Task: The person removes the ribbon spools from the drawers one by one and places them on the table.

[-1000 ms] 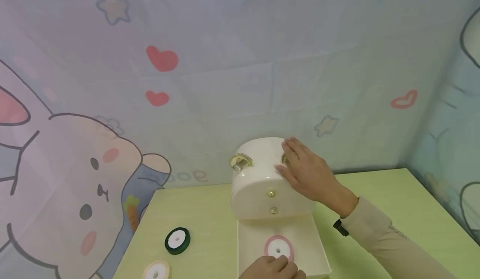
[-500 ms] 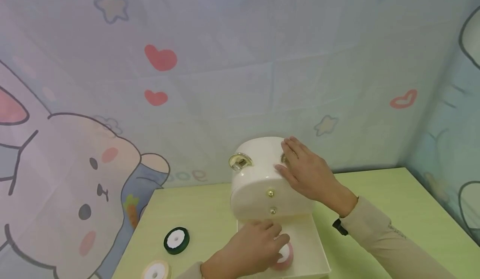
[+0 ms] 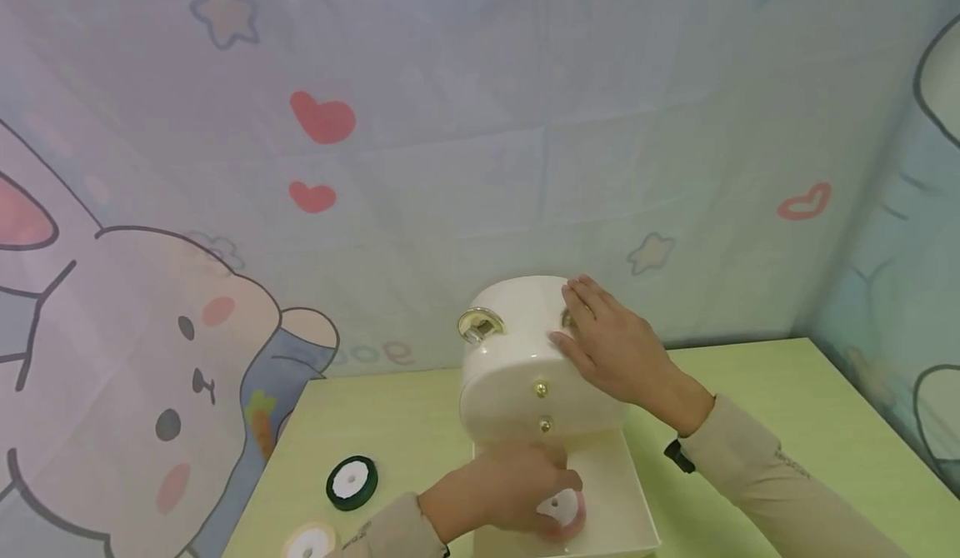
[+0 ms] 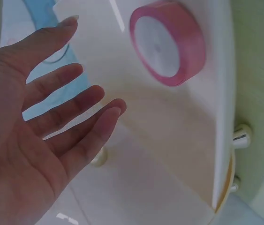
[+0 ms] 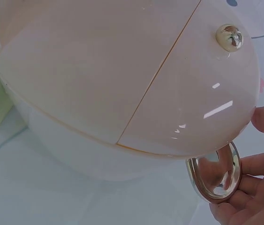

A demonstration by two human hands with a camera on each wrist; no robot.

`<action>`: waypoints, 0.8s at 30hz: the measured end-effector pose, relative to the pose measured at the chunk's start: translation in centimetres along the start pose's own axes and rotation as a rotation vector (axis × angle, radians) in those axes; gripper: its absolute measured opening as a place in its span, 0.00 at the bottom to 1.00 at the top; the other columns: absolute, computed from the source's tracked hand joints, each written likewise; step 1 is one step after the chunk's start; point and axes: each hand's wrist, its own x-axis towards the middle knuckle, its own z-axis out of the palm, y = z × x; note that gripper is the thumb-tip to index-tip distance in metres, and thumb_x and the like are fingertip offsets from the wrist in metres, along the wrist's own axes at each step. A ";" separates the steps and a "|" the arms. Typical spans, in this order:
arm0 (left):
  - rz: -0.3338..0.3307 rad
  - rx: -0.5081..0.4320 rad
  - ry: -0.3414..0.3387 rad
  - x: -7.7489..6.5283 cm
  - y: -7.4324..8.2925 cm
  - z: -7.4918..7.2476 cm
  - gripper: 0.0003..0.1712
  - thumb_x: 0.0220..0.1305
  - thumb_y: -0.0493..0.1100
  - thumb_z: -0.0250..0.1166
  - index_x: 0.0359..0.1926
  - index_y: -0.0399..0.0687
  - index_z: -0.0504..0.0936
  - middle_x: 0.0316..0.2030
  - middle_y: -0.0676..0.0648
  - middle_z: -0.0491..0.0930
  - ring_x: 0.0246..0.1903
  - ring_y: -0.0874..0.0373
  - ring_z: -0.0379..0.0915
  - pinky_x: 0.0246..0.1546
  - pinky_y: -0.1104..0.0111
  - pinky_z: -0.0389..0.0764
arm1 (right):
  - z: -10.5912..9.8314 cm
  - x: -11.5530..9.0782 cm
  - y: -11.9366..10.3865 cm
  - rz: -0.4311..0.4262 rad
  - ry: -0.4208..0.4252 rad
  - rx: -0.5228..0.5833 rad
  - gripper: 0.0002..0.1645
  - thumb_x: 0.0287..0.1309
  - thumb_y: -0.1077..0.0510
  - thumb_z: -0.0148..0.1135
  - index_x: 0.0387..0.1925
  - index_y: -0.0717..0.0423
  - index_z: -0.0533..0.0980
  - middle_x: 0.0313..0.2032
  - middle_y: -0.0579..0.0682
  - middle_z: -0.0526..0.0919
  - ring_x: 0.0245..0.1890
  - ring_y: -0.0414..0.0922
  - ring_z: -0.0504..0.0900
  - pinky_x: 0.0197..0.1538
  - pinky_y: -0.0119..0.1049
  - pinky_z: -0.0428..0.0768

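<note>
Left hand (image 3: 513, 487) hovering by round pink ribbon spool (image 4: 169, 44)

I'm seeing its fingers (image 4: 68, 109) spread apart; the spool is lying in the smooth drawer (image 3: 615, 495) of a glossy white rounded box (image 3: 517, 366). The right hand (image 3: 618, 350) is resting atop the box, fingers together.

Faint "oo" lettering (image 3: 367, 352) on the backdrop (image 3: 480, 125)

Muted soft light, perhaps slight blur

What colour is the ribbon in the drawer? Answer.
The ribbon is pink, clearest in the left wrist view.
</note>
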 end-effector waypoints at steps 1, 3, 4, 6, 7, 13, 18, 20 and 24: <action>0.014 0.007 -0.016 0.2 0.1 0.3 0.25 0.56 0.63 0.77 0.54 0.67 0.84 0.37 0.62 0.79 0.32 0.69 0.75 0.30 0.79 0.68 | 0.0 0.0 0.0 0.002 -0.002 -0.001 0.42 0.74 0.42 0.59 0.73 0.71 0.67 0.73 0.68 0.71 0.76 0.63 0.69 0.69 0.57 0.78; 0.044 0.044 -0.036 0.6 0.2 0.9 0.26 0.58 0.63 0.75 0.57 0.68 0.83 0.39 0.62 0.80 0.33 0.69 0.76 0.31 0.79 0.70 | 0.0 -0.1 0.0 0.006 -0.001 -0.001 0.42 0.74 0.42 0.59 0.73 0.71 0.67 0.73 0.68 0.71 0.76 0.62 0.69 0.69 0.57 0.78; 0.054 0.065 -0.039 0.8 0.3 1.2 0.27 0.59 0.64 0.75 0.58 0.68 0.82 0.39 0.62 0.80 0.34 0.69 0.77 0.31 0.78 0.71 | 0.0 -0.2 0.1 0.007 0.001 0.000 0.42 0.74 0.42 0.59 0.73 0.71 0.67 0.73 0.68 0.71 0.76 0.62 0.69 0.69 0.57 0.78; 0.067 0.097 -0.047 1.0 0.4 1.7 0.28 0.59 0.65 0.74 0.58 0.68 0.81 0.41 0.62 0.80 0.36 0.68 0.78 0.31 0.78 0.73 | -0.1 -0.2 0.1 0.007 0.003 0.001 0.42 0.74 0.42 0.58 0.73 0.71 0.67 0.73 0.67 0.71 0.77 0.62 0.69 0.69 0.57 0.78; 0.072 0.114 -0.050 1.1 0.4 1.9 0.28 0.59 0.66 0.74 0.58 0.69 0.81 0.41 0.62 0.80 0.37 0.68 0.78 0.31 0.77 0.73 | -0.1 -0.2 0.1 0.006 0.004 0.002 0.42 0.74 0.42 0.58 0.73 0.71 0.67 0.73 0.67 0.71 0.76 0.62 0.69 0.69 0.57 0.78; 0.099 0.096 -0.103 1.9 0.1 2.0 0.31 0.55 0.66 0.77 0.59 0.70 0.81 0.45 0.61 0.79 0.42 0.67 0.76 0.37 0.78 0.75 | -0.1 -0.2 0.2 -0.003 0.015 -0.006 0.41 0.74 0.42 0.59 0.72 0.71 0.68 0.72 0.67 0.72 0.76 0.62 0.70 0.68 0.57 0.79; 0.126 0.098 -0.124 3.0 -0.5 1.6 0.28 0.54 0.63 0.78 0.56 0.71 0.83 0.45 0.61 0.78 0.42 0.65 0.74 0.39 0.77 0.73 | -0.3 -0.2 0.3 -0.004 0.028 -0.014 0.41 0.73 0.43 0.60 0.72 0.71 0.69 0.72 0.68 0.73 0.75 0.62 0.71 0.67 0.57 0.80; 0.131 0.094 -0.141 3.1 -0.7 1.5 0.27 0.54 0.62 0.78 0.55 0.71 0.84 0.44 0.61 0.78 0.41 0.65 0.74 0.39 0.76 0.72 | -0.3 -0.1 0.2 -0.003 0.026 -0.003 0.41 0.73 0.43 0.60 0.72 0.71 0.68 0.72 0.68 0.73 0.75 0.62 0.71 0.66 0.57 0.80; 0.138 0.115 -0.168 3.0 -0.7 1.7 0.26 0.56 0.65 0.76 0.55 0.73 0.84 0.46 0.61 0.78 0.42 0.64 0.75 0.40 0.75 0.72 | -0.1 0.0 0.2 -0.002 0.008 0.010 0.41 0.74 0.43 0.59 0.72 0.71 0.68 0.72 0.67 0.73 0.75 0.62 0.71 0.66 0.58 0.80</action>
